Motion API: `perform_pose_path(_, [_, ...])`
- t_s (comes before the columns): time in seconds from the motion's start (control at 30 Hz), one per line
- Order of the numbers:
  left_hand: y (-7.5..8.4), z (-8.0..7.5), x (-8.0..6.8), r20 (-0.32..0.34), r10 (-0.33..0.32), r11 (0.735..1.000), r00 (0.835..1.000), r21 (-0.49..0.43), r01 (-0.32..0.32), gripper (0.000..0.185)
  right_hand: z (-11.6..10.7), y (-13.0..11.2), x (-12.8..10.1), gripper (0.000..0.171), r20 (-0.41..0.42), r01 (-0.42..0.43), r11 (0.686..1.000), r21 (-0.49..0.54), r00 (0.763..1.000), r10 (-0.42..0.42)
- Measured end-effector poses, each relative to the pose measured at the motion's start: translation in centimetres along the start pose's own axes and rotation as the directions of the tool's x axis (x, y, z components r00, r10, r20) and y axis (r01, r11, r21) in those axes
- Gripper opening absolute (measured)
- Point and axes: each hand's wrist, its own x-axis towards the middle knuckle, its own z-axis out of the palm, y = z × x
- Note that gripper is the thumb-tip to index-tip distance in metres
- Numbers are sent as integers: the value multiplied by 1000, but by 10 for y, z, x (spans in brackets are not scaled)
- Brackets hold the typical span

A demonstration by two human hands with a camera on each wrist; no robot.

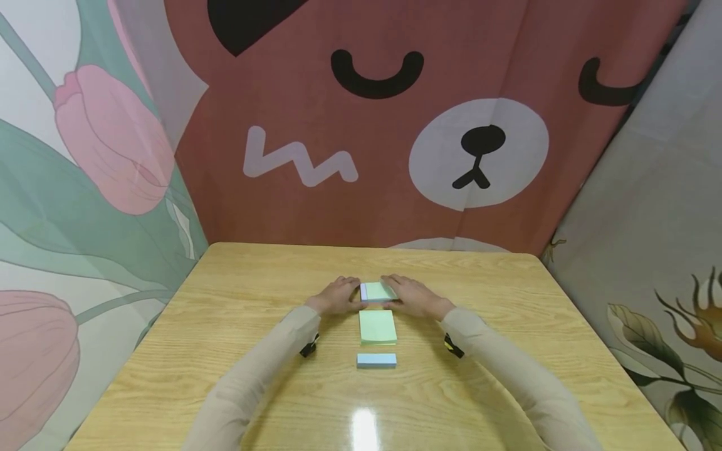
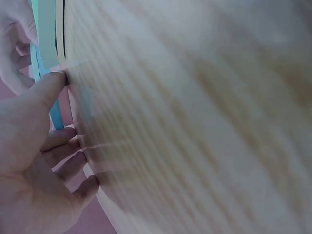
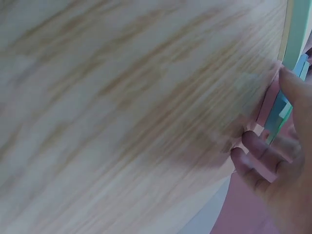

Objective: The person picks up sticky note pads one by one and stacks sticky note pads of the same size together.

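Note:
Near the far side of the table, a stack of sticky note pads (image 1: 380,291) lies between my two hands, pale green on top with a lilac strip at its left. Pink and blue layers show at its side in the right wrist view. My left hand (image 1: 338,296) holds the left side, thumb at the near corner and fingers resting low by the table. Across from it, my right hand (image 1: 416,297) grips the right side, thumb in front and fingers toward the back. Just nearer lies a green sticky note pad (image 1: 378,326) with a yellowish layer beneath.
Closest to me on the wooden table (image 1: 254,275) sits a narrow blue block (image 1: 376,361), in line with the pads. A curtain with a bear print (image 1: 383,200) hangs behind the table's far edge. Floral curtains hang at left and right.

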Motion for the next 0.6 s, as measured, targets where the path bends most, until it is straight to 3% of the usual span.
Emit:
perform_pose_path(0.27, [-9,-1,1,0,56,997,998,50,-56,70,-6,7,-3,86,56,-60,998,-14,997,61])
perform_pose_path(0.6, [-16,2,1,41,41,999,998,29,-42,68,-11,14,-12,85,107,-72,997,-16,992,73])
